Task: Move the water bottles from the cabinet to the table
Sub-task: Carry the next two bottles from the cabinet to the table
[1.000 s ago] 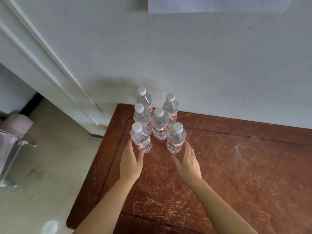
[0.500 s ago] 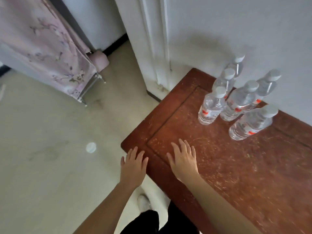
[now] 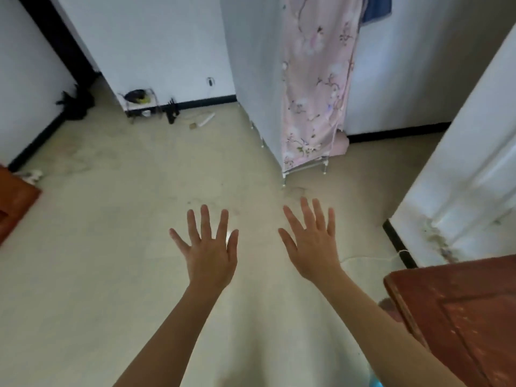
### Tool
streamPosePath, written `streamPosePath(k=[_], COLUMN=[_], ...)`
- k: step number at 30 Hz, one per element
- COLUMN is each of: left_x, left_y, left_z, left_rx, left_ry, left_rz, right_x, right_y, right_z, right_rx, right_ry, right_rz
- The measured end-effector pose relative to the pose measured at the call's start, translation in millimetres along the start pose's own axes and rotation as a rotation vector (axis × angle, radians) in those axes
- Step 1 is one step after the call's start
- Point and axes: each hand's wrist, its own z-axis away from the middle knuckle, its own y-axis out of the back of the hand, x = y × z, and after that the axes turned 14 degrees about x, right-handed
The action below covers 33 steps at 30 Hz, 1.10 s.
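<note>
My left hand [image 3: 209, 250] and my right hand [image 3: 312, 244] are stretched out in front of me over the pale floor, palms down, fingers spread, holding nothing. A corner of the scratched red-brown table [image 3: 458, 311] shows at the lower right. No water bottles are in view. A tall fabric cabinet [image 3: 310, 88] with a pink flowered cover stands on thin white legs ahead and slightly to the right, its front covered by the cloth.
A white door frame [image 3: 474, 174] rises at the right beside the table. A small wire rack [image 3: 139, 103] and loose items lie along the far wall. A red-brown wooden piece [image 3: 14, 202] juts in at the left edge. Open floor lies between me and the cabinet.
The view has swung left, away from the table and its bottles, toward the room and the cabinet. Both hands have left the table edge and now hover over the floor.
</note>
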Motion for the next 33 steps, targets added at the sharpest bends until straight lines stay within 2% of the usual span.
streamPosePath(k=[5, 9, 17, 22, 26, 33], left_x=[-181.6, -293.3, -492.5, -600.1, -691.0, -810.9], left_y=[62.7, 100.5, 128.2, 125.6, 125.7, 121.7], left_z=[-38.8, -33.6, 14.4, -13.4, -84.3, -154.8], left_rx=[0.146, 0.245, 0.261, 0.269, 0.328, 0.333], left_ry=[0.227, 0.379, 0.696, 0.766, 0.893, 0.907], left_rz=[-0.128, -0.214, -0.432, -0.568, -0.643, -0.7], right_x=[-179.7, -307.2, -558.3, -675.2, -775.3, -911.0], right_y=[-34.5, -60.9, -157.0, -220.4, -271.5, -329.5], right_z=[-75.8, -113.2, -152.3, -203.3, -276.4, -357.6], right_rx=[0.105, 0.149, 0.066, 0.048, -0.006, -0.104], right_ry=[0.266, 0.438, 0.777, 0.809, 0.815, 0.813], right_rz=[-0.132, -0.248, -0.513, -0.676, -0.783, -0.877])
